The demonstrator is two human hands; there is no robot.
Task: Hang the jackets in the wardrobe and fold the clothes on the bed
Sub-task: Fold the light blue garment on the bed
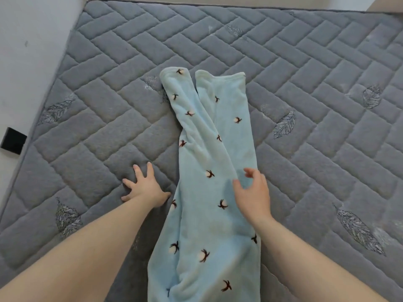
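Note:
Light blue fleece trousers with small dark and cream flower prints lie lengthwise on the grey quilted mattress, legs pointing away from me and crossing slightly. My left hand rests on the mattress just left of the trousers, fingers spread. My right hand hovers over the right side of the trousers with fingers relaxed and holds nothing.
A white wall runs along the mattress's left edge, with a small black object fixed to it. Bare mattress stretches to the right and beyond the trousers. A wooden corner shows at the top right.

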